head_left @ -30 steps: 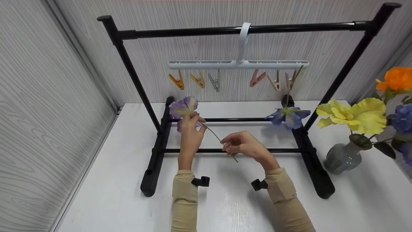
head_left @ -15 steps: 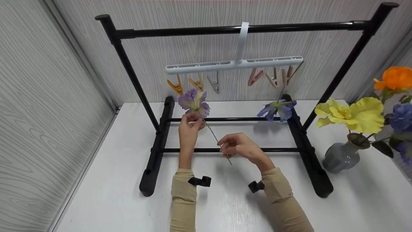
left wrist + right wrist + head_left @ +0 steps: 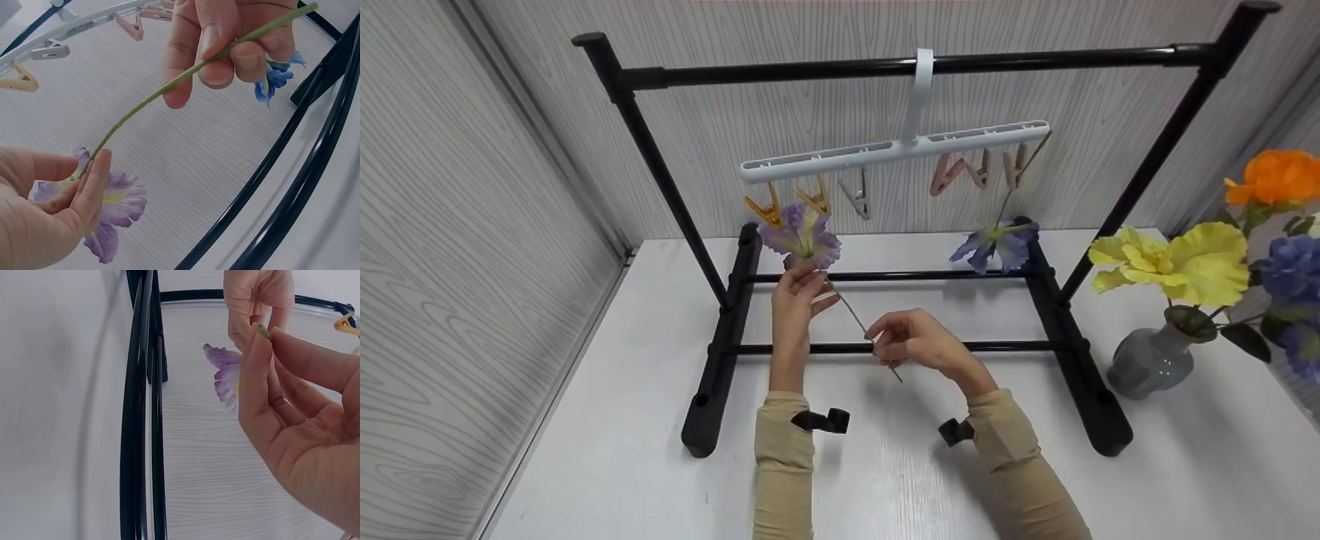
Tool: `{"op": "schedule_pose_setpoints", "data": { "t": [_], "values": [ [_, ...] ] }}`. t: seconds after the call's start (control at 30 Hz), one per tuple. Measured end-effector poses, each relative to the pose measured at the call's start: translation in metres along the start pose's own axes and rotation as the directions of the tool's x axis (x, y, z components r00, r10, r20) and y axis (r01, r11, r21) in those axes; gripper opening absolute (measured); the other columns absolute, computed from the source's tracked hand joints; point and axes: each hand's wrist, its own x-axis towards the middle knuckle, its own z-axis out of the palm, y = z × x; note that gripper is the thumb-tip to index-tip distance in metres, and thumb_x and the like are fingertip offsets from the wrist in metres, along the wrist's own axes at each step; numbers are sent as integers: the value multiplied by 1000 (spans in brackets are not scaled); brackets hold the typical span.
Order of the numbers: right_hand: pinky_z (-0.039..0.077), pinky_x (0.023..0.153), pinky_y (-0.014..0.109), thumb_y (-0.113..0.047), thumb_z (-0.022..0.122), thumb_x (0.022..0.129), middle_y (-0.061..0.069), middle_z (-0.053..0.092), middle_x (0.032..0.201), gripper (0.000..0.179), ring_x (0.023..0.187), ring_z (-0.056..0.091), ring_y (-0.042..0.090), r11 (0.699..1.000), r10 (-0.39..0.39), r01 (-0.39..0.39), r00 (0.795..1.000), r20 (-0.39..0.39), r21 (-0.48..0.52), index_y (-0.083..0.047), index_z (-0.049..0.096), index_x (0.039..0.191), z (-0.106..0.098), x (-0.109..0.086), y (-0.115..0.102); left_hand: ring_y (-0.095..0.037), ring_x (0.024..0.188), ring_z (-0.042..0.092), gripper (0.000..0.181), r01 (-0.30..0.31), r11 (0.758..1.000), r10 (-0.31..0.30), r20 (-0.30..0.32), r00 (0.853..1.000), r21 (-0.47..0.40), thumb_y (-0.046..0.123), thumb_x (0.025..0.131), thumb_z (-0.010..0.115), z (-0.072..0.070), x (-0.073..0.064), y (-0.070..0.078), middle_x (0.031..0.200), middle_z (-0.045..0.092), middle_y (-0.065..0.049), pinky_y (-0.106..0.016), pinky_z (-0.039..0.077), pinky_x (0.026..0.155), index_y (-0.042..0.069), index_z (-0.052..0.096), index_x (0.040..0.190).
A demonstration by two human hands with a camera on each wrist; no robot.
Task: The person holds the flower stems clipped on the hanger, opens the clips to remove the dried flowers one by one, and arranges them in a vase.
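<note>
A purple artificial flower (image 3: 814,241) with a yellow centre points away from me on a long green stem (image 3: 135,109). My left hand (image 3: 795,307) pinches the stem just below the petals. Further down, thumb and fingers of my right hand (image 3: 919,343) pinch the same stem, its cut end sticking out past them. In the head view the petals overlap the lower ends of two orange clips (image 3: 771,208) on a white clip hanger (image 3: 892,151). At the hanger's right end, a beige clip (image 3: 1014,169) holds a blue-violet flower (image 3: 996,244) hanging head down.
A black rack (image 3: 780,73) carries the hanger on its top bar; its lower crossbars run beneath my hands. Grey and pink clips (image 3: 945,176) hang mid-hanger. To the right stands a grey vase (image 3: 1151,364) with yellow, orange and blue flowers.
The purple flower has risen and turned, its petals now over the orange clips in the head view. The hanger has swung, left end lower, right end higher, carrying the blue-violet flower leftward.
</note>
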Motion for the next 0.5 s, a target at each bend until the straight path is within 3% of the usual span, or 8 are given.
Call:
{"op": "schedule_pose_setpoints", "data": {
  "t": [0.13, 0.33, 0.5],
  "values": [
    [59, 69, 29, 4, 68, 92, 26, 71, 92, 23, 75, 68, 17, 1000, 11, -11, 1000, -2, -17, 6, 70, 114, 0, -1, -1, -20, 81, 66, 28, 7, 1000, -7, 4, 1000, -8, -8, 98, 62, 0, 0, -1, 97, 59, -10, -31, 62, 70, -16, 53, 123],
    [61, 71, 36, 2, 68, 94, 10, 72, 86, 21, 80, 71, 32, 999, 30, -29, 999, 15, -37, 5, 70, 114, -1, -1, 1, -18, 81, 65, 30, -4, 1000, 4, 14, 1000, 15, -8, 97, 63, -1, 1, -4, 97, 59, -10, -30, 62, 69, -16, 53, 123],
    [62, 75, 46, 3, 66, 93, 10, 72, 85, 21, 77, 72, 27, 998, 53, -52, 998, 29, -32, 6, 69, 113, -1, -1, 1, -17, 80, 64, 28, 5, 1000, -5, 13, 1000, 25, -9, 96, 63, 4, -1, -3, 97, 58, -11, -30, 62, 68, -16, 53, 122]
  ]
}}
